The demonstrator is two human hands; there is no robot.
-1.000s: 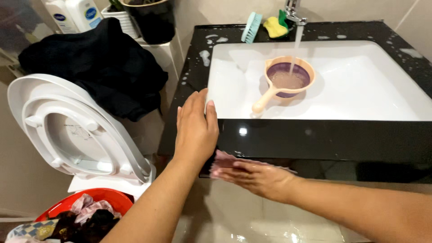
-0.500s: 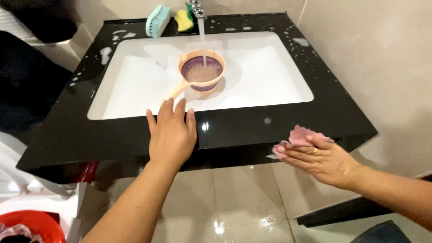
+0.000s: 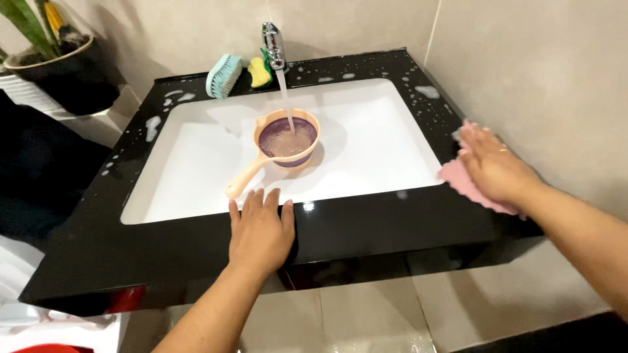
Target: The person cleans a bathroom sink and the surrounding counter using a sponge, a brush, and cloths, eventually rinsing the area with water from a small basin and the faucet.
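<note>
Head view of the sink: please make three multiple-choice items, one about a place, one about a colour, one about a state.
1. Where does the pink cloth lie?
A. on the right rim of the black counter
B. inside the white basin
C. on the floor

2. What colour is the scrub brush behind the basin?
A. red
B. teal
C. black

3. What is the state of the tap?
A. shut off
B. hidden
C. running into the dipper

Answers:
1 A, the right hand presses the cloth there.
2 B, its body is teal beside the yellow sponge.
3 C, a stream falls into the dipper.
The left hand rests flat on the front rim.
</note>
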